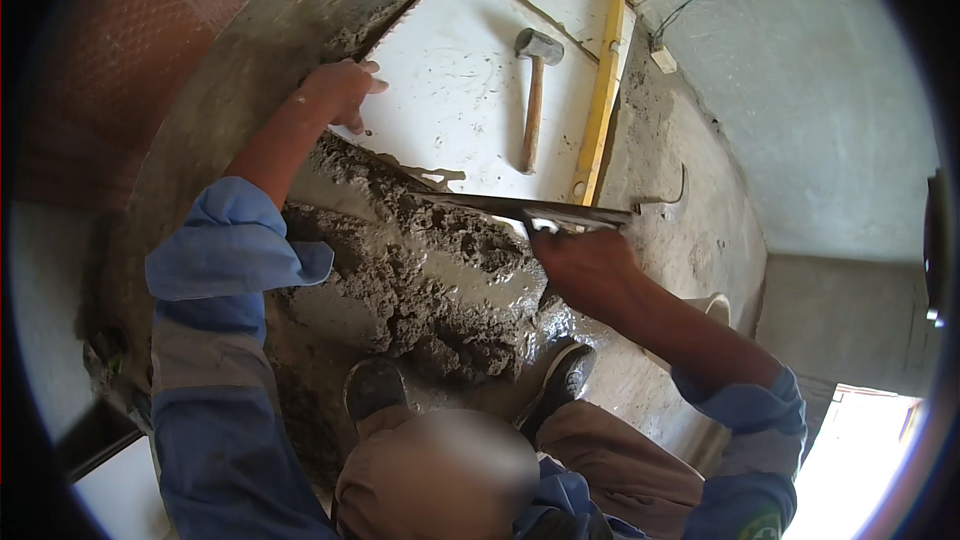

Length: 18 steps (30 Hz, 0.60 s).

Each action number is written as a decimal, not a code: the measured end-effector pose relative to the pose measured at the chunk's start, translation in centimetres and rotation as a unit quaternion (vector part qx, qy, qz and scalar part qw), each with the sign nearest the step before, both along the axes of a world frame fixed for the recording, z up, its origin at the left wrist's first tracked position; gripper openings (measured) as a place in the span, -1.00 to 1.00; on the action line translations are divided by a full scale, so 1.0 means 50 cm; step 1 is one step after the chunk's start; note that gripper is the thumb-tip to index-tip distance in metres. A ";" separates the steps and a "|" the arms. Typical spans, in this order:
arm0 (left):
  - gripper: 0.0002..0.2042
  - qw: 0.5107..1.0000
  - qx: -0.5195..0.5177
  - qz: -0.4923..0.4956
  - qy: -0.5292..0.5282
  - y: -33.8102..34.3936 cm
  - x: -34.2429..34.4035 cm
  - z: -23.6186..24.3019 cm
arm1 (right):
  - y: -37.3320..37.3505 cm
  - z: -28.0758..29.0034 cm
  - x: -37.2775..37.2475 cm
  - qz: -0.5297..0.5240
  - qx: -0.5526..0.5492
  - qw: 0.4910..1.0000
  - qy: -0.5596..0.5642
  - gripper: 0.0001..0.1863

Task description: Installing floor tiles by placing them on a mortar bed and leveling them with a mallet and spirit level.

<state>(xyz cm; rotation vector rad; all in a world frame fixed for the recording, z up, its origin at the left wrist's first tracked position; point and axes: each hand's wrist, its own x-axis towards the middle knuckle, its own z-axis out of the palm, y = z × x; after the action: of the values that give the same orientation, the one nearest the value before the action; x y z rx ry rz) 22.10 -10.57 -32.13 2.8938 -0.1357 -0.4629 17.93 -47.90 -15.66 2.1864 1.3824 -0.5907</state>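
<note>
My left hand (346,95) rests at the left edge of a large white tile (440,50), fingers spread. My right hand (585,260) grips a long, flat steel trowel (480,204), its blade lying along the tile's near edge. A wooden-handled mallet (532,110) with a grey head lies on the tile. Beside it, a yellow spirit level (598,85) runs along the right side. Lumpy wet mortar (410,290) spreads below the tile, around my shoes.
A reddish textured panel (140,60) is at the upper left. Plastered walls (800,140) stand on the right, with a thin cable near the top. A pale rounded object (712,308) is partly hidden behind my right forearm. A bright opening (860,450) shows at lower right.
</note>
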 end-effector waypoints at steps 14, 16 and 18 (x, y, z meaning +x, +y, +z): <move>-0.13 1.000 0.014 0.002 0.005 0.002 -0.011 -0.013 | -0.265 0.062 -0.041 -0.120 -0.205 0.971 0.004 -0.38; -0.13 1.000 0.016 0.002 0.005 -0.004 -0.012 -0.010 | -0.267 0.075 -0.043 -0.119 -0.215 0.969 0.012 -0.43; -0.13 1.000 0.019 0.014 0.009 0.000 -0.013 -0.005 | -0.232 0.067 -0.039 -0.105 -0.140 0.984 0.024 -0.59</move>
<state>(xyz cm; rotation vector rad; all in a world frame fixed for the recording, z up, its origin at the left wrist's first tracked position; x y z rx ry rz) 21.46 -10.58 -32.38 2.9241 -0.0857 -0.4908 15.99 -59.50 -12.30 2.1099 1.0257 -0.8642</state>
